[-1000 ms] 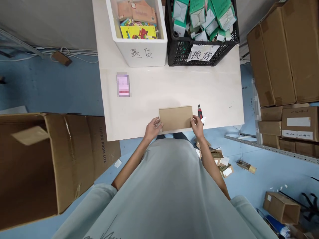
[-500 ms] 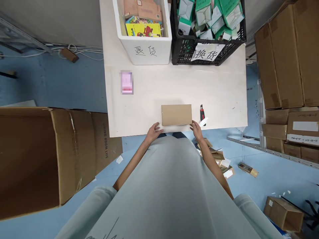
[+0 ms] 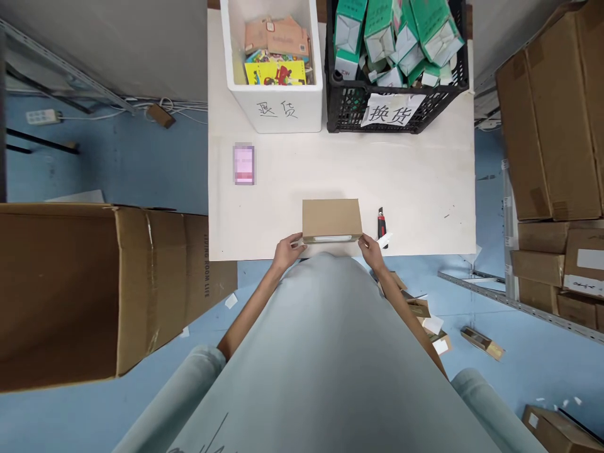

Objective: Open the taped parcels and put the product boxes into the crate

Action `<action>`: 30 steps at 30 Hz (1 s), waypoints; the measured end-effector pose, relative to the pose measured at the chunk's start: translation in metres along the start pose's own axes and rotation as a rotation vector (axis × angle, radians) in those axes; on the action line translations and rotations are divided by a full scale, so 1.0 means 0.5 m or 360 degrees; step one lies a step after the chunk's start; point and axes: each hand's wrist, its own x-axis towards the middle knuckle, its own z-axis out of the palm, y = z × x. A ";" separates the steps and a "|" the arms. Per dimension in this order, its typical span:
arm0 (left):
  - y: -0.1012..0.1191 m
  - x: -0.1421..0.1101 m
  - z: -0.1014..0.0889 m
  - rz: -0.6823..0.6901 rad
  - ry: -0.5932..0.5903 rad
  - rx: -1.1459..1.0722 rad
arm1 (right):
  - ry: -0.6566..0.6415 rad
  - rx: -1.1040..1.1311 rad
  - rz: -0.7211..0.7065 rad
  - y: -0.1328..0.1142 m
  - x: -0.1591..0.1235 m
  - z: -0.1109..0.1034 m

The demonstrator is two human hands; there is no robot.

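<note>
A small brown cardboard box [image 3: 331,216] lies near the front edge of the white table [image 3: 415,163]. A white strip, perhaps a label, shows along its near side. My left hand [image 3: 287,253] grips the box at its near left corner. At the near right corner, the fingers of my right hand [image 3: 370,251] pinch it. Just right of the box is a red and black utility knife [image 3: 382,225], with a white scrap [image 3: 384,240] over its lower end. The undersides of the fingers are hidden.
Along the table's back stand a white bin [image 3: 287,107] of booklets and a black crate [image 3: 349,104] of green-and-white boxes. A pixelated pink item [image 3: 244,165] lies left. A large open carton [image 3: 160,283] is at the left; stacked cartons [image 3: 542,145] are at the right.
Both hands have closed in on the box's near corners. The box's near side with the white strip has come into view. The camera view has shifted slightly.
</note>
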 end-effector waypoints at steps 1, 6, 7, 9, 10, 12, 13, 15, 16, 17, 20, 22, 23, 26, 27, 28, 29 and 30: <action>0.016 0.000 -0.002 0.0014 0.0033 -0.0006 | 0.0035 0.0025 -0.0007 -0.012 0.011 -0.009; 0.103 0.007 -0.005 0.0118 0.0197 0.0003 | 0.0176 -0.0022 -0.0113 -0.088 0.072 -0.065; 0.114 0.011 -0.003 0.0150 0.0217 0.0012 | 0.0176 -0.0049 -0.0140 -0.100 0.082 -0.075; 0.124 0.019 0.002 0.0180 0.0232 0.0025 | 0.0173 -0.0091 -0.0164 -0.112 0.097 -0.089; 0.124 0.023 0.005 0.0169 0.0222 0.0028 | 0.0163 -0.0109 -0.0152 -0.112 0.102 -0.093; 0.115 0.027 0.015 0.0105 0.0180 0.0022 | 0.0123 -0.0143 -0.0075 -0.102 0.105 -0.092; 0.108 0.027 0.021 0.0077 0.0153 0.0014 | 0.0102 -0.0152 -0.0027 -0.094 0.104 -0.089; 0.095 0.023 0.031 0.0053 0.0111 -0.0011 | 0.0077 -0.0144 0.0054 -0.078 0.099 -0.083; 0.089 0.020 0.035 0.0051 0.0103 -0.0026 | 0.0084 -0.0130 0.0081 -0.071 0.095 -0.079; 0.085 0.018 0.038 0.0043 0.0105 -0.0037 | 0.0104 -0.0116 0.0099 -0.066 0.092 -0.077; 0.079 0.014 0.046 -0.0045 0.0132 -0.0048 | 0.0221 -0.0101 0.0145 -0.061 0.087 -0.071; 0.080 0.014 0.053 -0.0096 0.0183 -0.0031 | 0.0274 -0.0106 0.0163 -0.063 0.091 -0.068; 0.083 0.013 0.058 -0.0104 0.0217 -0.0013 | 0.0283 -0.0109 0.0166 -0.063 0.094 -0.068; 0.104 0.002 0.075 -0.0027 0.0242 0.0058 | 0.0266 -0.0099 0.0157 -0.058 0.110 -0.075; 0.116 -0.005 0.080 0.0023 0.0211 0.0091 | 0.0255 -0.0089 0.0147 -0.054 0.115 -0.081; 0.129 -0.014 0.086 0.0078 0.0173 0.0125 | 0.0248 -0.0082 0.0135 -0.050 0.120 -0.088; 0.144 -0.024 0.092 0.0132 0.0133 0.0159 | 0.0250 -0.0079 0.0120 -0.045 0.125 -0.098; 0.161 -0.035 0.097 0.0182 0.0098 0.0192 | 0.0263 -0.0081 0.0106 -0.040 0.128 -0.108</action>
